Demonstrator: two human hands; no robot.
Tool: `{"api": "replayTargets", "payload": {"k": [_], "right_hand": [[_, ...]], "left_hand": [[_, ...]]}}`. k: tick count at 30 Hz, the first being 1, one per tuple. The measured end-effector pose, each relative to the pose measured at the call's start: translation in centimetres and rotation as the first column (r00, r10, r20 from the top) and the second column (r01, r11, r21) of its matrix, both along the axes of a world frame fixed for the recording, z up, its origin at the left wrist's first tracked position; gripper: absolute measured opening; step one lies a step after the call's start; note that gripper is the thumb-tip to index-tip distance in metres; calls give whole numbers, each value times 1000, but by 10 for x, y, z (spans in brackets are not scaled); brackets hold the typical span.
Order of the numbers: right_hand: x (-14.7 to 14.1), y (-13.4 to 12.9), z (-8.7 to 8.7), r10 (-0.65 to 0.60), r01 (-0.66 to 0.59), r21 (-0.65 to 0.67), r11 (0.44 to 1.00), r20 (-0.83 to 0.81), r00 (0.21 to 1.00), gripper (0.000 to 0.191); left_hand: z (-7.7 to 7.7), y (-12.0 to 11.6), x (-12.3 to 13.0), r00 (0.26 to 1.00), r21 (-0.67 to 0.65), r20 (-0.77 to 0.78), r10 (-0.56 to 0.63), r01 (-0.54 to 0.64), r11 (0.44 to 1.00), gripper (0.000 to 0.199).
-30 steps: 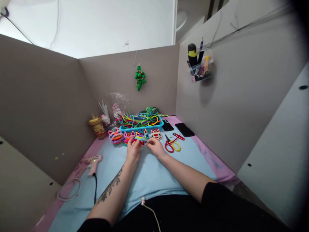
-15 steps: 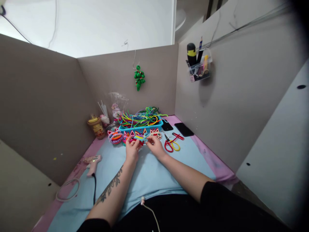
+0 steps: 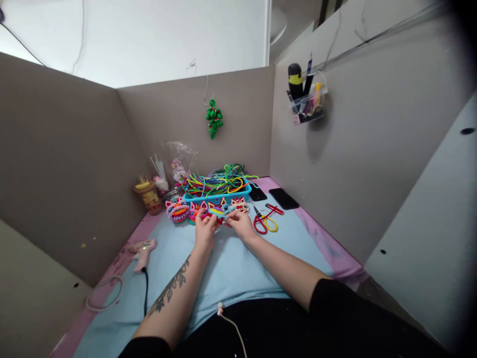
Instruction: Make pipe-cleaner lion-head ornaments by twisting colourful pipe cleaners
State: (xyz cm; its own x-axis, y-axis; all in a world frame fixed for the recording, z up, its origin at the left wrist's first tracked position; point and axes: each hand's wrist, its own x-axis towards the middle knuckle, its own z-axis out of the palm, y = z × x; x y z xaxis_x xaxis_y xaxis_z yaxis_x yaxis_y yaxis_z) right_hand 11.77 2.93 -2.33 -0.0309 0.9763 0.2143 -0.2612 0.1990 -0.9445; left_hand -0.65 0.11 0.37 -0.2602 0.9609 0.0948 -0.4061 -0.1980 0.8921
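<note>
Between both hands, over the blue cloth, is a small pipe-cleaner piece (image 3: 216, 212) in blue, yellow and red. My left hand (image 3: 204, 231) pinches its left side with closed fingers. At the other end, the fingers of my right hand (image 3: 240, 225) are closed on the blue part. Fingers cover some of the piece. Just behind stand several pipe-cleaner faces with pointed ears, among them a purple and orange one (image 3: 177, 211) at the left and a cream one (image 3: 239, 203) at the right. Loose pipe cleaners (image 3: 214, 185) fill a blue tray (image 3: 201, 199) behind them.
Red and yellow scissors (image 3: 271, 226) lie right of my hands, near a black phone (image 3: 283, 199). A pink glue gun (image 3: 145, 254) with its cord rests at the left. A brown cup (image 3: 149, 198) stands at the back left. Grey panels (image 3: 328, 164) enclose the table.
My right fingers have shifted slightly along the blue part of the piece, and the piece has tilted a little. Both hands keep their grip.
</note>
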Motion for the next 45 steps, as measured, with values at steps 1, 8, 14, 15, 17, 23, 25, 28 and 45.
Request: {"api": "replayTargets", "payload": {"k": [1, 8, 14, 15, 17, 23, 25, 28, 45], "right_hand": [[-1, -1, 0, 2, -3, -7, 1000, -26, 1000, 19], [-6, 3, -5, -21, 21, 21, 1000, 27, 999, 15], [-4, 3, -6, -154, 152, 35, 988, 80, 985, 13], [-4, 1, -5, -198, 189, 85, 978, 124, 972, 11], [-3, -2, -4, -272, 233, 191, 954, 210, 939, 8], [-4, -4, -1, -196, 148, 211, 966, 232, 953, 9], [-5, -2, -1, -118, 89, 151, 984, 196, 973, 10], [-6, 0, -1, 45, -48, 19, 999, 117, 992, 14], [2, -2, -2, -181, 111, 210, 971, 351, 919, 11]], "left_hand": [[-1, 1, 0, 1000, -8, 3, -5, 5, 1000, 70], [-2, 3, 0, 999, -52, -1, 46, -46, 998, 72], [-3, 1, 3, 998, -92, -34, 45, -48, 995, 71], [-3, 1, 3, 999, -96, -33, 43, -46, 994, 70], [-3, 0, 4, 999, -102, -18, 46, -47, 994, 68], [1, 0, 2, 996, -75, 56, 72, -68, 995, 68], [1, 0, 2, 996, -51, 65, 60, -57, 997, 67], [0, 1, 2, 995, -34, 92, 47, -44, 998, 66], [7, -3, 1, 1000, 12, 12, 22, -22, 1000, 70]]}}
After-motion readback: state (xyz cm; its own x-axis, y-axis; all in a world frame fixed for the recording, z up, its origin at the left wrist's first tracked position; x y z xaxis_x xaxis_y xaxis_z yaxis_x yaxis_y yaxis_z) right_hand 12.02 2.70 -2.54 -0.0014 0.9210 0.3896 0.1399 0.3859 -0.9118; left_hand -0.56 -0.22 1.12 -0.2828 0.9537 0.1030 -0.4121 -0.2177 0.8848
